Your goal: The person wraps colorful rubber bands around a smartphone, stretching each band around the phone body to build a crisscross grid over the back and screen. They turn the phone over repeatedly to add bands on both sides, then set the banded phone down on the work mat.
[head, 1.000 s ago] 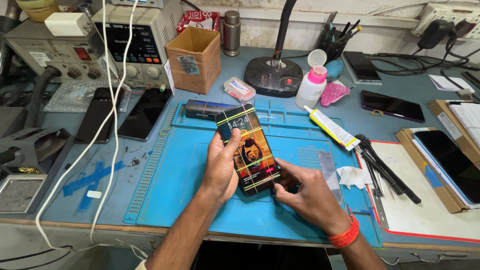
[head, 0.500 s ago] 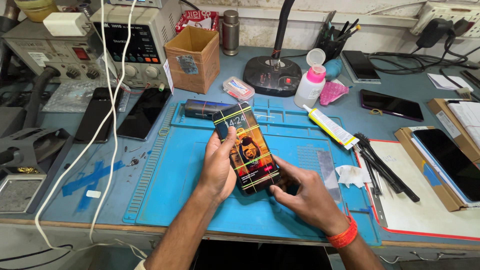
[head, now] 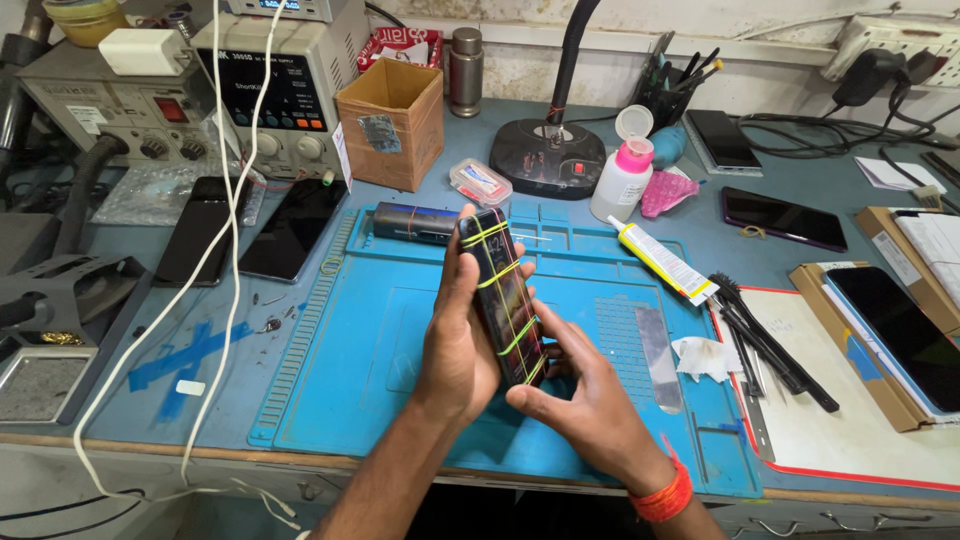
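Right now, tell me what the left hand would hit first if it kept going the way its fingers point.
The left hand points up and away across the blue mat. First in that line seems to be the dark cylinder at the mat's far edge, though depth is unclear.

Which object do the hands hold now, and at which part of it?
A smartphone wrapped in yellow rubber bands. The left hand grips its long left edge and back; the right hand holds its lower end with the fingers.

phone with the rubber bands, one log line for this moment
left hand: holds banded phone | right hand: fingers at its lower end | under: blue mat
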Tool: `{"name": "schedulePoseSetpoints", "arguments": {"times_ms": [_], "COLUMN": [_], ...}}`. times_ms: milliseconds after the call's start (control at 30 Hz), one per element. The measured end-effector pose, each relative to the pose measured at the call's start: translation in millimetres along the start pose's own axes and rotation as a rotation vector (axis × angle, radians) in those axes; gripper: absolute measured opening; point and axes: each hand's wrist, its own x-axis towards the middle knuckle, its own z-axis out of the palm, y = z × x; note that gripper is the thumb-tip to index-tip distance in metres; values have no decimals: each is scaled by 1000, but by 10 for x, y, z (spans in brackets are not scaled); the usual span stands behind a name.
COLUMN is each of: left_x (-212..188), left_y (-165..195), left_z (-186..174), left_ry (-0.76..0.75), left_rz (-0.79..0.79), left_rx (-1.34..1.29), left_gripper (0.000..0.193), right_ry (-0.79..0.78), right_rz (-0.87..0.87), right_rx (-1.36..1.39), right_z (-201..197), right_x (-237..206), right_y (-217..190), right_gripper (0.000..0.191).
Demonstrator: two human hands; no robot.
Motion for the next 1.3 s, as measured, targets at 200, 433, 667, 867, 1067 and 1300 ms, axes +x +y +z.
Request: {"name": "schedulePoseSetpoints", "arguments": {"times_ms": [200, 433, 667, 867, 1067, 1300], "left_x": [-43, -82, -84, -98, -97, -113], "left_y": [29, 109, 128, 132, 118, 112], "left_z": [38, 29, 92, 61, 27, -13], "left_ry": [0, -110, -140, -161, -158, -199], "left_rz": [31, 39, 40, 35, 17, 14], "left_rx": [72, 237, 273, 253, 219, 196], "left_gripper": [71, 81, 83, 83, 83, 81], "right_ry": [21, -74, -94, -100, -77, -50], "right_rz": [124, 162, 114, 175, 144, 154], "right_rx": [171, 454, 495, 463, 484, 467], "right_z": [86, -28, -62, -79, -66, -53], "right_x": [27, 12, 8, -14, -26, -36], "right_y": [10, 64, 79, 72, 26, 12], "right_gripper": [89, 73, 69, 69, 76, 78]}}
